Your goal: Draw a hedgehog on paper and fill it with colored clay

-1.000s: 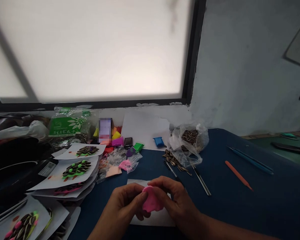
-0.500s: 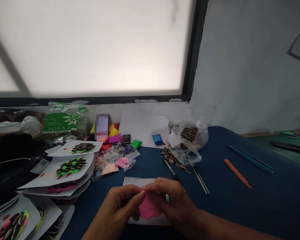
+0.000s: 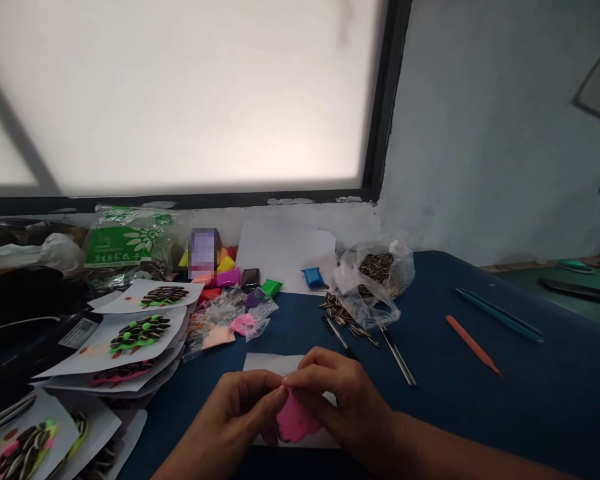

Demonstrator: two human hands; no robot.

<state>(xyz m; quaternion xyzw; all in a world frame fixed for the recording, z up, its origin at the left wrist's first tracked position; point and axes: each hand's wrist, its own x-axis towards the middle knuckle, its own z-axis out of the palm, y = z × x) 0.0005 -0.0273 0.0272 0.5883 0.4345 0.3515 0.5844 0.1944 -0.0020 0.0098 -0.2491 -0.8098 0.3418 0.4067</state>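
A flattened piece of pink modelling clay (image 3: 296,420) with a wavy edge is between my hands, over a white sheet of paper (image 3: 265,362) on the blue table. My left hand (image 3: 240,407) pinches its upper left edge between thumb and forefinger. From the other side, my right hand (image 3: 337,393) grips the top edge, its bent fingers hiding part of the clay. The fingertips of both hands meet at the top of the piece. Just beyond lie loose striped sunflower seeds (image 3: 343,312) and a black-and-silver pen (image 3: 339,335).
On the left are stacked paper cards (image 3: 75,357) bearing seed-and-clay pictures. Coloured clay packets (image 3: 229,277) and a green seed bag (image 3: 123,243) stand behind. A plastic bag of seeds (image 3: 380,270), another pen (image 3: 400,358), an orange tool (image 3: 473,345) and blue tweezers (image 3: 500,315) lie rightward.
Both hands stay pinched on the pink clay, with the right fingers lifted slightly. The whole view has shifted a little.
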